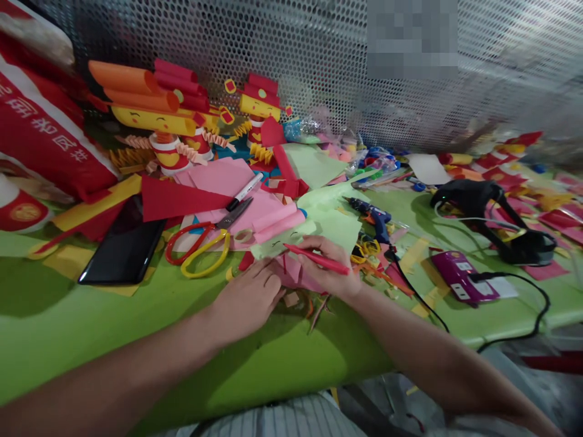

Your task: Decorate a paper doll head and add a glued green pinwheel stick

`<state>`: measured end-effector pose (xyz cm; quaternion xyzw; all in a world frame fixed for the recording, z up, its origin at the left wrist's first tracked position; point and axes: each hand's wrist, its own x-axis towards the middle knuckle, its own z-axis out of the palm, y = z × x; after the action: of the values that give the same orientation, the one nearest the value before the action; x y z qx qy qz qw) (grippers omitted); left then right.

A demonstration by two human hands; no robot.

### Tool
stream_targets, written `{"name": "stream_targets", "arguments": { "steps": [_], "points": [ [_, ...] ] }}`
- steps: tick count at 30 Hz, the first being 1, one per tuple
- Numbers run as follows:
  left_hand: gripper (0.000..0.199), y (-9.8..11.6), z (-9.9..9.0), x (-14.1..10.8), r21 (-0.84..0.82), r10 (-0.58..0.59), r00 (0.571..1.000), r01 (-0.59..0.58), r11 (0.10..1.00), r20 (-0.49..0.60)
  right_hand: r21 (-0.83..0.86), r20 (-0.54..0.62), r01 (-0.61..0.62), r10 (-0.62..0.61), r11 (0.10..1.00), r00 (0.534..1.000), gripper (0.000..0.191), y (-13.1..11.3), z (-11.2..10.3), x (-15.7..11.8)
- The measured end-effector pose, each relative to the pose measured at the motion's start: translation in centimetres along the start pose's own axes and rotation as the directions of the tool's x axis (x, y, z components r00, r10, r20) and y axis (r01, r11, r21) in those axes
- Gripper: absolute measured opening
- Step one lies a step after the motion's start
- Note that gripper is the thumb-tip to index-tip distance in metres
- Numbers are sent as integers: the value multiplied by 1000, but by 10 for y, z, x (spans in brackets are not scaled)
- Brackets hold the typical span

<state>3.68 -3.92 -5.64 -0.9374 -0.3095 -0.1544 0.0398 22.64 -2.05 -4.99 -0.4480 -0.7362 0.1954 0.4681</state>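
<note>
My right hand [327, 264] is closed around a red marker pen [321, 258]. The pen's tip points left, at a small piece of light green paper [266, 249] with dark curved eye lines drawn on it. My left hand [252, 294] has its fingers curled together at the paper's lower edge, gripping it; the fingertips are partly hidden. Pink paper [298, 276] lies between the two hands. Just beyond my left hand are scissors [200, 243] with one red and one yellow handle. A black-and-white marker [246, 189] rests on pink sheets above them.
A black phone [122, 243] lies at left. Paper figures [166, 139] stand along the perforated metal panel [310, 48]. Right of my hands are a blue glue gun [373, 218], paper scraps, a purple power strip [464, 276] with a black cord and a black strapped device [494, 218].
</note>
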Motion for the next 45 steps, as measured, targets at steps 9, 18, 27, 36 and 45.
{"name": "stream_targets", "arguments": {
  "steps": [9, 18, 27, 36, 45],
  "points": [
    [24, -11, -8, 3, 28, 14, 998, -12, 1000, -62, 267, 69, -173, 160, 948, 985, 23, 9, 5, 25],
    [27, -19, -17, 9, -376, -81, 996, 59, 925, -41, 309, 70, -183, 170, 933, 983, 17, 17, 11, 17],
    [25, -25, -17, 9, -424, -63, 997, 77, 902, 46, 152, 37, -77, 72, 985, 997, 7, 11, 13, 12],
    [22, -26, -12, 8, -328, -53, 998, 63, 942, 38, 49, 54, -36, 33, 998, 998, 5, 11, 15, 12],
    [24, -24, -13, 7, -246, -18, 1000, 20, 969, 8, 33, 43, -42, 41, 999, 998, 6, 8, 15, 13]
  ]
}}
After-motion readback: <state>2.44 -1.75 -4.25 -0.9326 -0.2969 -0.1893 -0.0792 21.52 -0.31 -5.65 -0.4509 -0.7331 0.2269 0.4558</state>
